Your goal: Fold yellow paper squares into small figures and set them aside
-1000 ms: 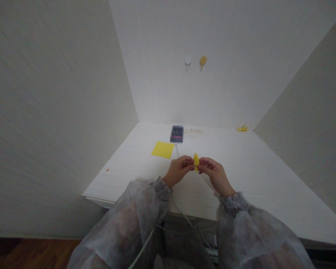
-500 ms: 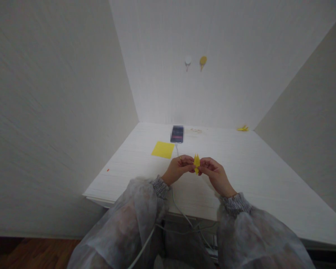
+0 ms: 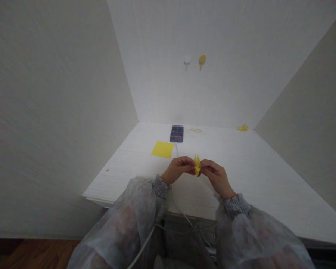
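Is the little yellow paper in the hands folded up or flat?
Folded. The yellow paper pinched between the left hand and right hand is a small shape with points sticking up, unlike the flat sheet.

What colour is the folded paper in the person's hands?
Yellow. The folded paper shows best in the head view, pinched between both hands.

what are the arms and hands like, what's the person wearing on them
Loose, puffy sleeves of thin, translucent whitish fabric cover both arms: left sleeve, right sleeve. Each ends in a gathered grey cuff at the wrist. The left hand wears a thin ring; the right hand shows no ring.
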`<state>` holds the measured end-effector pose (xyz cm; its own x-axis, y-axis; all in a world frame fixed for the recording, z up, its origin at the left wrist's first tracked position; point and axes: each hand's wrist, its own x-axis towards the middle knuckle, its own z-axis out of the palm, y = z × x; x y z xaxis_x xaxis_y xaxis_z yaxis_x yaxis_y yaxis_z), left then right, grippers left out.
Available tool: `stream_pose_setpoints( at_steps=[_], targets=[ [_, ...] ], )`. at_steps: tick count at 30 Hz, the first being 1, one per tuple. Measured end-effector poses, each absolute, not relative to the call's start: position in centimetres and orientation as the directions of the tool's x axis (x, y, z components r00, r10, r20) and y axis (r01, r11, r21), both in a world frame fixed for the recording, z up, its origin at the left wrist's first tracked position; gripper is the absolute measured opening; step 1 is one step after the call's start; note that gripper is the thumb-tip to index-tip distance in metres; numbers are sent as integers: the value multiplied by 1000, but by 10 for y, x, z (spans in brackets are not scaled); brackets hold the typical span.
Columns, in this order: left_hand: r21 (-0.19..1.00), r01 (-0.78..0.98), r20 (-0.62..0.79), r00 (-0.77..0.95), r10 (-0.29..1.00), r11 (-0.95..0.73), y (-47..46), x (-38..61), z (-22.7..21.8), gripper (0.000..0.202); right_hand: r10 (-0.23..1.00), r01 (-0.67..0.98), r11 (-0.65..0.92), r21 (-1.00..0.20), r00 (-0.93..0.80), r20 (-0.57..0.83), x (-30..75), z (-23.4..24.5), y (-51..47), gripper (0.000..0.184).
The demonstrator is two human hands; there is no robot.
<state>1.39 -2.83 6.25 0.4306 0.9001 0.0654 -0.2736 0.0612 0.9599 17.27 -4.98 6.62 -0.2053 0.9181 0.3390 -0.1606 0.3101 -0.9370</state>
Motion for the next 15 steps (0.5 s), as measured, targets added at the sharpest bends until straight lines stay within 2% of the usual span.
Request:
stream_pose_setpoints(
  at_steps=[8, 15],
  targets=[
    [947, -316, 101, 482, 870, 65, -31, 12, 66, 22, 885, -160, 366, -917, -245, 396, 175, 65, -48, 5],
    [951, -310, 129, 411, 902, 6, -29, 16, 64, 30, 868, -132, 394, -910, -271, 415, 177, 63, -47, 6]
  ],
)
